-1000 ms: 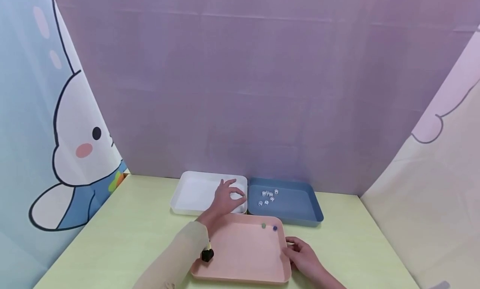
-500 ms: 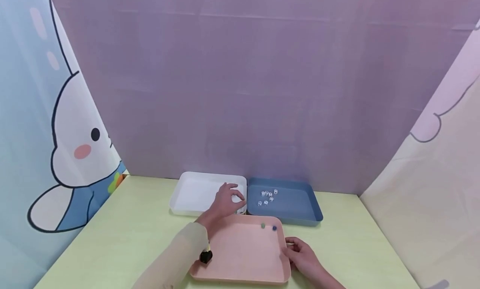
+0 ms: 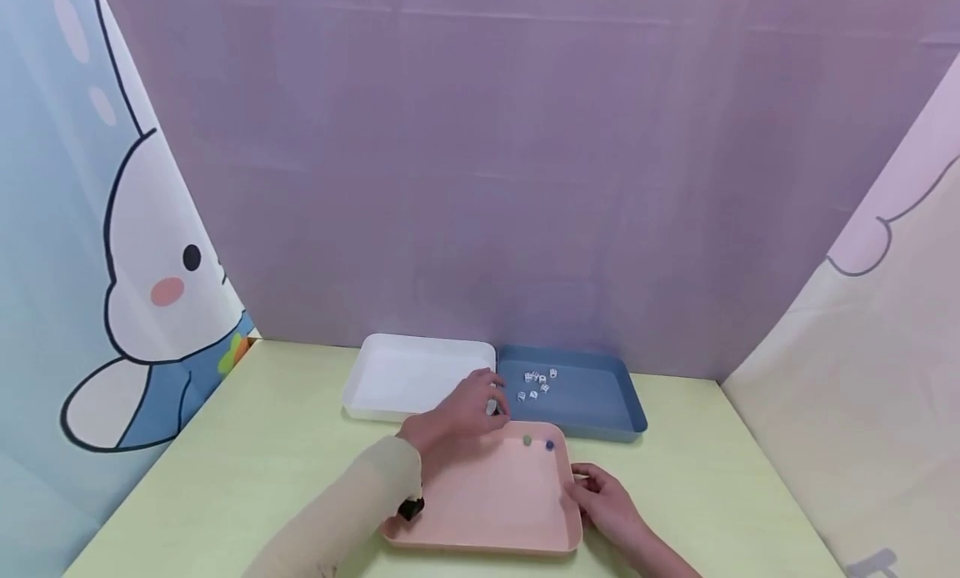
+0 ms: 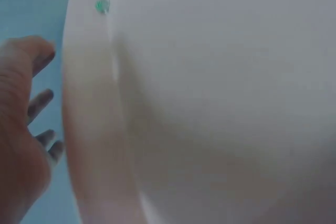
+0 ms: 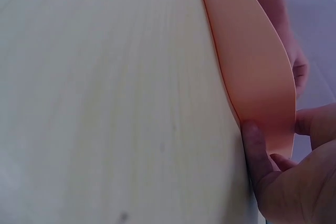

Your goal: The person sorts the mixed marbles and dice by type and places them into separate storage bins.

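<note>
My left hand [image 3: 467,404] hovers where the white tray [image 3: 367,394], the blue tray [image 3: 592,419] and the pink tray [image 3: 480,549] come close together. Its fingers bend loosely, and I see nothing held in them. A green bead [image 3: 527,440] and a dark blue bead [image 3: 550,445] lie in the pink tray's far right corner. Several white dice [image 3: 534,394] lie in the blue tray. My right hand [image 3: 611,507] grips the pink tray's right edge; in the right wrist view a digit [image 5: 254,142] presses the outer wall.
The three trays stand on a pale yellow table [image 3: 202,461]. A purple cloth [image 3: 480,161] rises behind them, with printed cloths on both sides. My left hand covers the white tray's near right corner. A black band [image 3: 411,508] sits at the left sleeve.
My left hand has shifted right and slightly nearer, from over the white tray's right edge toward the pink tray's far edge. The right hand keeps its grip on the pink tray.
</note>
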`<act>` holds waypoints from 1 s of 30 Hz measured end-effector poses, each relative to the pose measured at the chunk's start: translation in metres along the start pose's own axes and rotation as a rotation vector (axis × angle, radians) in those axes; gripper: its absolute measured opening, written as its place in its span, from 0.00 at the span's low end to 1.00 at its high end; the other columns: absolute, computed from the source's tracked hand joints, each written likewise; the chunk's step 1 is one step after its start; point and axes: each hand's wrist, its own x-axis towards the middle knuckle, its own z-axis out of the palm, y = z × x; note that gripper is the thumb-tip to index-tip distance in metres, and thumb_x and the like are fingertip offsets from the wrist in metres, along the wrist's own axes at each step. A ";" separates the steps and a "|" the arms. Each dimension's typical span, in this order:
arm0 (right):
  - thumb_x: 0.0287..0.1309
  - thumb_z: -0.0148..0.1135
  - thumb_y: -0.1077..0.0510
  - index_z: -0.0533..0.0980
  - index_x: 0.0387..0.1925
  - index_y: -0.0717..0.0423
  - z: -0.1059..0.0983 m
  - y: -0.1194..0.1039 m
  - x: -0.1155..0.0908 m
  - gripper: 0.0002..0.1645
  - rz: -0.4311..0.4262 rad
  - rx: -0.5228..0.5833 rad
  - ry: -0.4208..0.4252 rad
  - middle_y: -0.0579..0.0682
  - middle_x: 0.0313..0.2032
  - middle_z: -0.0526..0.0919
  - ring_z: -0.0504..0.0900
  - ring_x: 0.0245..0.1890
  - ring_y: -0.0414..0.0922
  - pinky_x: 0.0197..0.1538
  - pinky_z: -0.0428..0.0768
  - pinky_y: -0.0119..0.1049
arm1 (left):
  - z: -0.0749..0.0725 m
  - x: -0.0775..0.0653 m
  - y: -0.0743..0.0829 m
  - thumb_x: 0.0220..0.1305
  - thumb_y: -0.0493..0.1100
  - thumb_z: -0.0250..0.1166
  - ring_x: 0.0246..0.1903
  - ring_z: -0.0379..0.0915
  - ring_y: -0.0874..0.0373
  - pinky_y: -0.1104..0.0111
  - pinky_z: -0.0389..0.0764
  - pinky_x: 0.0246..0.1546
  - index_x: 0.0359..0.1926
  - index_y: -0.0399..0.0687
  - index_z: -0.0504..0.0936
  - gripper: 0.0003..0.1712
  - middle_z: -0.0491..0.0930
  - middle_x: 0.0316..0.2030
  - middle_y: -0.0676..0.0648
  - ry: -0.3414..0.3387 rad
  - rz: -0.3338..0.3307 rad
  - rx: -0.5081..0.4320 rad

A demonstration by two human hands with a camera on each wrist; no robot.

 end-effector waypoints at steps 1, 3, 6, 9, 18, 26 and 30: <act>0.64 0.60 0.58 0.72 0.56 0.66 0.000 0.000 0.000 0.22 0.005 -0.002 -0.003 0.52 0.34 0.80 0.77 0.26 0.45 0.27 0.76 0.35 | 0.000 0.001 0.004 0.59 0.46 0.66 0.61 0.64 0.48 0.52 0.63 0.64 0.29 0.62 0.88 0.05 0.76 0.53 0.47 -0.024 0.034 0.023; 0.65 0.60 0.58 0.72 0.56 0.67 -0.001 0.000 0.000 0.23 0.013 -0.002 -0.009 0.52 0.35 0.80 0.78 0.27 0.44 0.28 0.77 0.35 | -0.001 0.001 0.013 0.59 0.44 0.65 0.61 0.63 0.51 0.55 0.63 0.64 0.31 0.63 0.88 0.07 0.77 0.52 0.49 -0.072 0.085 0.074; 0.65 0.59 0.58 0.71 0.56 0.68 -0.001 0.001 0.000 0.23 0.015 0.003 -0.019 0.52 0.35 0.80 0.78 0.27 0.44 0.28 0.77 0.36 | 0.000 0.003 0.024 0.60 0.42 0.65 0.64 0.61 0.49 0.55 0.64 0.64 0.34 0.64 0.89 0.09 0.77 0.54 0.50 -0.131 0.109 0.135; 0.65 0.59 0.58 0.71 0.56 0.69 0.000 0.002 0.000 0.23 0.008 0.016 -0.025 0.53 0.35 0.80 0.78 0.27 0.45 0.29 0.78 0.37 | 0.003 0.005 0.031 0.60 0.43 0.65 0.66 0.58 0.47 0.53 0.63 0.64 0.39 0.65 0.89 0.10 0.76 0.56 0.52 -0.182 0.116 0.184; 0.64 0.60 0.59 0.72 0.55 0.70 -0.002 0.004 -0.001 0.23 -0.027 0.057 -0.040 0.52 0.34 0.80 0.78 0.26 0.45 0.28 0.78 0.37 | 0.009 0.010 0.038 0.64 0.44 0.64 0.68 0.54 0.44 0.51 0.60 0.66 0.44 0.68 0.88 0.13 0.74 0.60 0.54 -0.246 0.119 0.237; 0.65 0.59 0.59 0.71 0.55 0.70 -0.003 0.004 0.000 0.22 -0.025 0.069 -0.046 0.53 0.34 0.80 0.79 0.27 0.45 0.30 0.80 0.38 | 0.013 0.010 0.039 0.60 0.49 0.69 0.68 0.54 0.41 0.46 0.61 0.64 0.41 0.71 0.89 0.09 0.71 0.63 0.51 -0.240 0.120 0.282; 0.65 0.59 0.59 0.72 0.55 0.69 -0.003 0.004 0.000 0.22 -0.007 0.062 -0.041 0.52 0.34 0.80 0.79 0.28 0.44 0.30 0.80 0.38 | 0.014 0.010 0.040 0.60 0.48 0.69 0.68 0.54 0.41 0.45 0.60 0.64 0.39 0.70 0.89 0.08 0.71 0.63 0.51 -0.245 0.114 0.292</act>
